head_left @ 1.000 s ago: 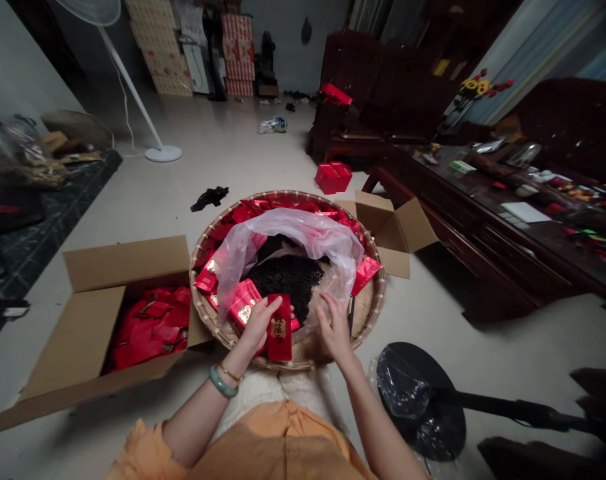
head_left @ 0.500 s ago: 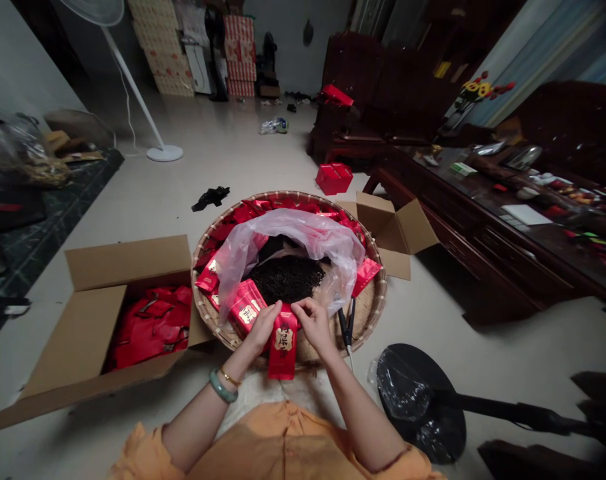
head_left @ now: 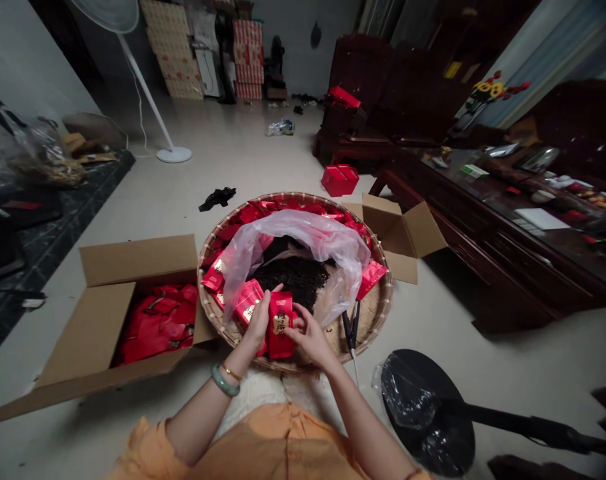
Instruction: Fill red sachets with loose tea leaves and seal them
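Between my two hands stands a red tea packet with a gold label and black characters, over the near rim of a round woven bamboo tray. My left hand lies along its left side, fingers fairly straight and pressed to it. From the right, my right hand grips its edge, thumb on the front. Behind it, a clear plastic bag lies open around dark loose tea leaves. More red packets lean left of my left hand. A black tong-shaped tool with a pale cord rests right of my hands.
An open cardboard box full of red packets stands left. Another open box sits behind right, beside a dark wooden table. A black round base with a pole lies right. A white fan stands farther back.
The packet has risen and now stands more upright. My fingers have gone from pinching its top edge to holding its sides. The view has shifted slightly left.
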The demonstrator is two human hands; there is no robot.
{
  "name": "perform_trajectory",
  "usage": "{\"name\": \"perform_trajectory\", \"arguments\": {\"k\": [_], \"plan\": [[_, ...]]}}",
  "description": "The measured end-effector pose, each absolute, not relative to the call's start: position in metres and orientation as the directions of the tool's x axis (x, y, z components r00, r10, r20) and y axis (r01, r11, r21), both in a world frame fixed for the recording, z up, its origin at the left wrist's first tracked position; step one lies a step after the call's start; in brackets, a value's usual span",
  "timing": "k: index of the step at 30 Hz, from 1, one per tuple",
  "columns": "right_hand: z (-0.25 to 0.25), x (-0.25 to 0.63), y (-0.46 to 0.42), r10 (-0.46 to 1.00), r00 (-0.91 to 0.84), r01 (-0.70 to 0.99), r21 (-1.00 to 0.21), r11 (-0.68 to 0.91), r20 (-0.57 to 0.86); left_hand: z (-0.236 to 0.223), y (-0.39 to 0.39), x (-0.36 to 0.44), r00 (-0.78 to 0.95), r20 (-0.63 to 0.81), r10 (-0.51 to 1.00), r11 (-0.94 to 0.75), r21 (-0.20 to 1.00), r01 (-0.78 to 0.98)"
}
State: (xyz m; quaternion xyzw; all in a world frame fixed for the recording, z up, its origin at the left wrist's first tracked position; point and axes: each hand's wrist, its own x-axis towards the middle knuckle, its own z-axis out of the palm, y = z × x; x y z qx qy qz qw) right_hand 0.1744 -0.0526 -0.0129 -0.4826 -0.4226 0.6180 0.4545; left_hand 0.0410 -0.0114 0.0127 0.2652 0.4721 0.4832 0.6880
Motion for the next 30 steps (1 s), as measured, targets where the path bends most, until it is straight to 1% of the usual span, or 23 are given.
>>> {"name": "perform_trajectory", "arguments": {"k": [2, 3, 5, 7, 10, 13, 18, 21, 23, 27, 30], "plan": [[-0.013, 0.175, -0.05, 0.973, -0.08, -0.223, -0.947, -0.229, -0.217, 0.015, -0.015, 0.042, 0.135, -0.367, 0.92, 0.39, 0.835, -0.387], [-0.012, 0.176, -0.048, 0.976, -0.054, -0.251, -0.943, -0.217, -0.21, 0.016, -0.017, 0.042, 0.193, -0.367, 0.91, 0.413, 0.842, -0.348], [-0.011, 0.178, -0.045, 0.98, -0.019, -0.287, -0.938, -0.194, -0.197, 0.016, -0.023, 0.042, 0.346, -0.408, 0.845, 0.503, 0.827, -0.252], [-0.011, 0.179, -0.043, 0.981, -0.018, -0.301, -0.934, -0.192, -0.196, 0.015, -0.027, 0.04, 0.412, -0.443, 0.796, 0.551, 0.812, -0.193], [-0.013, 0.179, -0.043, 0.98, -0.034, -0.298, -0.934, -0.197, -0.195, 0.011, -0.029, 0.039, 0.356, -0.443, 0.823, 0.535, 0.815, -0.223], [-0.014, 0.178, -0.043, 0.982, -0.015, -0.282, -0.941, -0.186, -0.19, 0.006, -0.029, 0.041, 0.3, -0.438, 0.848, 0.515, 0.815, -0.267], [-0.01, 0.175, -0.044, 0.984, 0.057, -0.271, -0.952, -0.145, -0.166, 0.005, -0.028, 0.042, 0.305, -0.415, 0.857, 0.501, 0.811, -0.303], [-0.011, 0.174, -0.044, 0.98, 0.108, -0.262, -0.956, -0.131, -0.164, 0.005, -0.027, 0.043, 0.302, -0.414, 0.859, 0.496, 0.82, -0.286], [-0.014, 0.174, -0.044, 0.978, 0.118, -0.25, -0.959, -0.136, -0.169, 0.006, -0.025, 0.043, 0.263, -0.407, 0.875, 0.472, 0.841, -0.266], [-0.019, 0.174, -0.046, 0.984, 0.067, -0.206, -0.968, -0.146, -0.163, 0.007, -0.018, 0.042, 0.12, -0.318, 0.941, 0.339, 0.9, -0.275], [-0.018, 0.173, -0.048, 0.988, 0.056, -0.181, -0.974, -0.133, -0.145, 0.009, -0.015, 0.042, 0.088, -0.315, 0.945, 0.327, 0.903, -0.279]]}}
